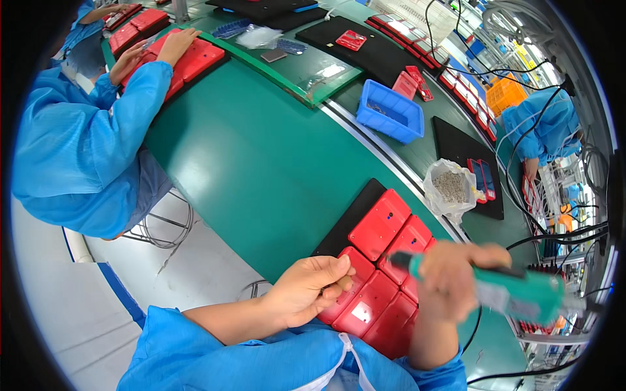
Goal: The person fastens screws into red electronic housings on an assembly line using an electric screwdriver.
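My right hand (450, 277) is wrapped round a green electric screwdriver (515, 293), blurred by motion. Its dark tip end points left, over a set of glossy red plastic housings (381, 218) laid side by side on a black mat (349, 225). Small dark spots show on the housings. At their left edge, my left hand (313, 290) is closed with thumb and fingertips pinched together. Whatever may be between those fingertips is too small to make out.
A clear bag of small metal parts (450, 186) and a blue bin (390, 112) stand beyond the rail. A green-framed panel (293, 68) lies farther back. At left, a person in blue (91, 143) handles red housings. Black cables (554, 234) hang at right.
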`<state>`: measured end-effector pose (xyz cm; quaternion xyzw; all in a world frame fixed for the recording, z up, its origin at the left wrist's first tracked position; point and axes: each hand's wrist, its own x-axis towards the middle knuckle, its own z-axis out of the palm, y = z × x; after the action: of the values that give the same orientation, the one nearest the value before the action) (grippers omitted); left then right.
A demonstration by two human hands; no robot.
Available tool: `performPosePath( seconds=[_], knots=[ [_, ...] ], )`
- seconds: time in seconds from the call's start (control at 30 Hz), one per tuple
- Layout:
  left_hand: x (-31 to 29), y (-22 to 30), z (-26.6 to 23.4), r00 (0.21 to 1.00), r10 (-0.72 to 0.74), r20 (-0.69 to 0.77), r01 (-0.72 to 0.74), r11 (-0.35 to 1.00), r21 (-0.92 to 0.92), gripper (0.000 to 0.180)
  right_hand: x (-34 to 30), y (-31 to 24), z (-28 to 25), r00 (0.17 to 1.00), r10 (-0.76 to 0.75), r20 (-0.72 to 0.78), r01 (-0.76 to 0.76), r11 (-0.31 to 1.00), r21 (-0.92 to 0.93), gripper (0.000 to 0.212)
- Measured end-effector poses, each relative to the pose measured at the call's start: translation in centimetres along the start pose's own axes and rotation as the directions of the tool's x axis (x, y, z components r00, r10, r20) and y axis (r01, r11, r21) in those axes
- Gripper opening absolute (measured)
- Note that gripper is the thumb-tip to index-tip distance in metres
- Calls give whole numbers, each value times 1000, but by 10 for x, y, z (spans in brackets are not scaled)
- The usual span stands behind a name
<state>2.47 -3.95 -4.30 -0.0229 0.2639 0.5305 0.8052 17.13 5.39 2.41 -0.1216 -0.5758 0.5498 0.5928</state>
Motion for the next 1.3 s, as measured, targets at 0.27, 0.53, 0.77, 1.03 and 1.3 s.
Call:
performPosePath(
  seconds=[0.27, 0.53, 0.77, 1.03, 1.3],
  knots=[
    [-8, -10, 12, 997, -64, 48, 69, 990, -126, 29, -16, -44, 43, 960, -271, 73, 274, 962, -22, 20],
    [-13, -19, 13, 992, -68, 106, 81, 988, -129, 30, -26, -52, 44, 949, -298, 106, 302, 953, -25, 21],
    [-20, -24, 14, 991, -102, 82, 109, 990, -94, 28, -33, -65, 32, 871, -247, 425, 249, 967, 52, 32],
    [-35, -43, -4, 979, -177, 97, 186, 979, -88, 33, -40, -69, 40, 825, -230, 516, 234, 970, 58, 22],
    [-62, -49, -39, 951, -284, 124, 264, 952, 156, 37, -58, -44, 33, 954, -125, 274, 162, 980, -118, 26]
  ],
)
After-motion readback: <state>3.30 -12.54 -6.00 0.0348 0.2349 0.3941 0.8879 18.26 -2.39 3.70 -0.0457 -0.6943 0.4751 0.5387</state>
